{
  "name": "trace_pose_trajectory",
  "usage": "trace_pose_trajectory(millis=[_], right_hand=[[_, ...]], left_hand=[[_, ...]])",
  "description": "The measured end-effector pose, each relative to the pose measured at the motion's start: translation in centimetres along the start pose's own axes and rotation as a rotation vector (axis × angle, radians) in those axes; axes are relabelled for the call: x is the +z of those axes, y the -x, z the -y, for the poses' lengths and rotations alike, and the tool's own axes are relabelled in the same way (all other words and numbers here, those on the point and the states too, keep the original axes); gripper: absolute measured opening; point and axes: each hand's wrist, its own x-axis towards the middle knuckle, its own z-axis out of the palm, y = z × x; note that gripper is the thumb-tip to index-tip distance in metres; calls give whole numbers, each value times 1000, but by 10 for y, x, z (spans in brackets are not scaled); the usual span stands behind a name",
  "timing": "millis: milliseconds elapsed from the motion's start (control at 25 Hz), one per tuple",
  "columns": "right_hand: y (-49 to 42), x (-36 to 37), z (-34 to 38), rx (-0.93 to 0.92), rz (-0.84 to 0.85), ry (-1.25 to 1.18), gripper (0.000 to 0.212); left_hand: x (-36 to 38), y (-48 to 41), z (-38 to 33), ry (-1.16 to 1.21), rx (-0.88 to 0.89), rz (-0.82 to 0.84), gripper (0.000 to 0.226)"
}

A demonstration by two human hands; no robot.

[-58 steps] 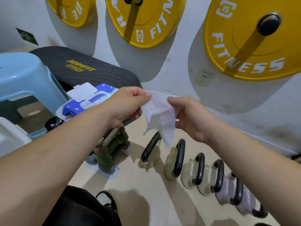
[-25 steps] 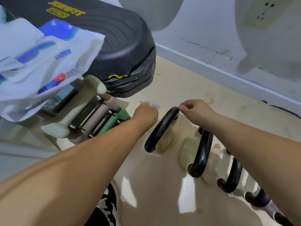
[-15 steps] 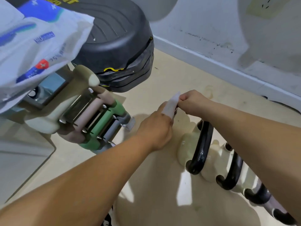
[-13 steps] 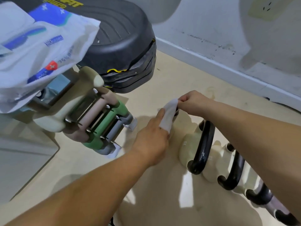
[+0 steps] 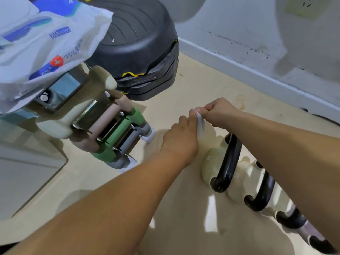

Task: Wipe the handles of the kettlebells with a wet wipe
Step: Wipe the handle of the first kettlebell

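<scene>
A row of pale kettlebells with black handles stands on the floor at the lower right; the second one's handle [image 5: 228,162] is in plain sight. The first kettlebell is hidden under my hands. My left hand [image 5: 181,138] is curled over its handle with the white wet wipe [image 5: 200,124] under the fingers. My right hand [image 5: 215,112] pinches the wipe's upper end just above and to the right of the left hand. Further handles [image 5: 261,196] run off to the right under my right forearm.
A rack of coloured dumbbells [image 5: 103,124] sits at the left, close to my left hand. A wet wipe pack [image 5: 46,43] lies above it. A black step platform [image 5: 139,43] stands behind. The wall's baseboard [image 5: 257,74] runs across the back.
I bent down from standing with the unfolded wipe to the first kettlebell. My left hand has slid down and wrapped the wipe over its handle while the right keeps pinching the top end.
</scene>
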Motion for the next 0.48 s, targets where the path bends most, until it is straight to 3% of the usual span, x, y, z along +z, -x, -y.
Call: trace_pose_trajectory(millis=[240, 480], right_hand=[[0, 1, 6, 31, 46, 83, 41], [-3, 5, 5, 35, 10, 44, 56]], left_hand=[[18, 55, 20, 165, -150, -56, 67], [-1, 8, 2, -22, -161, 76, 55]])
